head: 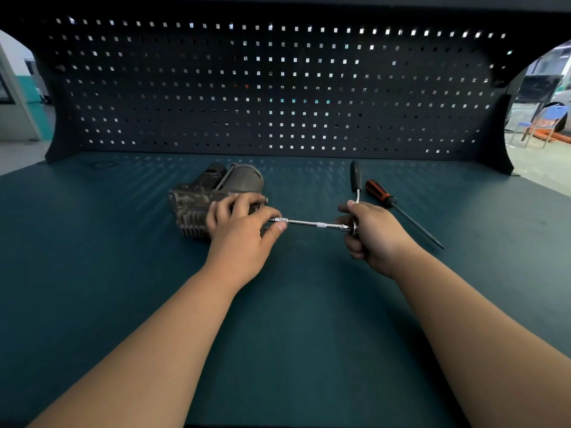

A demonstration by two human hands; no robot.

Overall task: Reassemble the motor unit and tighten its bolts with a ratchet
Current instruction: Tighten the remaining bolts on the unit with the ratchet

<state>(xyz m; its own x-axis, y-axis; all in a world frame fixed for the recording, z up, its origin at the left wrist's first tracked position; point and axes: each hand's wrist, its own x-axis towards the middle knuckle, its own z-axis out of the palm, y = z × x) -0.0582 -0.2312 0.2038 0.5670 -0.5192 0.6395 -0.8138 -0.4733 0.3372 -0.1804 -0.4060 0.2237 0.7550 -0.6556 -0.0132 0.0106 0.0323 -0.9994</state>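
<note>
Where the dark teal workbench [92,273] meets its black pegboard [278,88] of square holes, grey workshop floor shows past both ends, with a blue chair [553,118] at 3 o'clock. The motor unit [197,196] sits at 11 o'clock from the bench's middle – a worn grey-brown metal body, ribbed fins on its near side, two rounded cylinders behind. The left hand [244,233] lies over its right end, fingers curled on the housing, thumb and forefinger pinching the tip of a slim, shiny extension bar [315,224] with a knurled band. The bar runs toward 3 o'clock into the ratchet [355,177] – the right hand [374,236] grips its head in a fist, black handle pointing to 12. Just right lies a screwdriver [401,211], handle red and black, dark shaft pointing to 4 o'clock
</note>
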